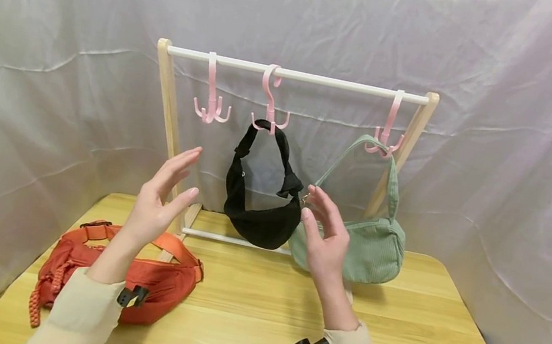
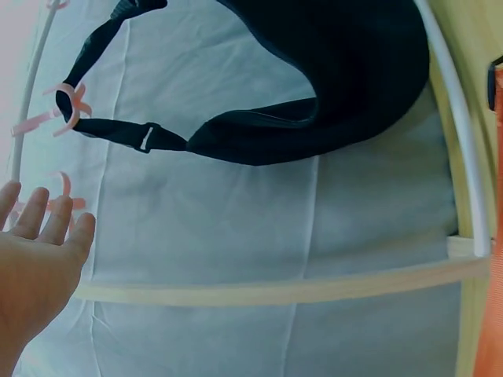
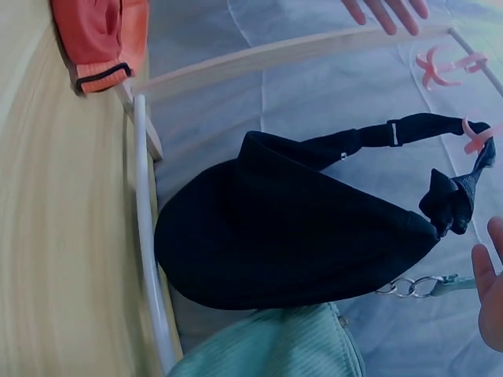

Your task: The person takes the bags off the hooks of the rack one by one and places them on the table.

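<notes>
A black shoulder bag (image 1: 263,223) hangs by its strap from the middle pink hook (image 1: 271,106). My left hand (image 1: 160,193) is raised to the left of it, above a red waist bag (image 1: 157,285), with fingers extended and nothing held. On the other side my right hand (image 1: 326,236) is up in front of a green corduroy bag (image 1: 371,249), its fingers relaxed and bare of any load. The green bag hangs from the right pink hook (image 1: 389,123). In the right wrist view the black bag (image 3: 283,236) fills the middle, its knotted strap near my right fingers.
A rack with a white rail (image 1: 332,82) and wooden side posts stands on the wooden table (image 1: 422,336). Another pink hook (image 1: 212,91) hangs at the left of the rail, bearing no bag. Grey cloth (image 1: 501,170) surrounds the table.
</notes>
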Demonstrator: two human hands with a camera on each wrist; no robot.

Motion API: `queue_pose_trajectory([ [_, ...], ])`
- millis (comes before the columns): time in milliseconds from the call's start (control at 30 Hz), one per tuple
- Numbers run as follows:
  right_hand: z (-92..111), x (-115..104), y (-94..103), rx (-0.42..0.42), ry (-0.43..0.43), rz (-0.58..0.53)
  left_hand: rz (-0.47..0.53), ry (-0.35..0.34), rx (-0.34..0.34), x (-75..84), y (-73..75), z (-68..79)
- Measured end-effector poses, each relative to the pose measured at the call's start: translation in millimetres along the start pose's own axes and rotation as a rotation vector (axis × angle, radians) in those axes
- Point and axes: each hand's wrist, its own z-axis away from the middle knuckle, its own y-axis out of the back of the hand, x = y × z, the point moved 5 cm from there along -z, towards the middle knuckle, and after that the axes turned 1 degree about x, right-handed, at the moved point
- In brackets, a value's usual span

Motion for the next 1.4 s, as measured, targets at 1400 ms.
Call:
queue_pose_trajectory([
  [1400, -56.0, 1.3, -17.6, -0.127, 0.070, 0.043, -0.117, -0.198, -0.033, 46.2, -18.9, -99.9],
])
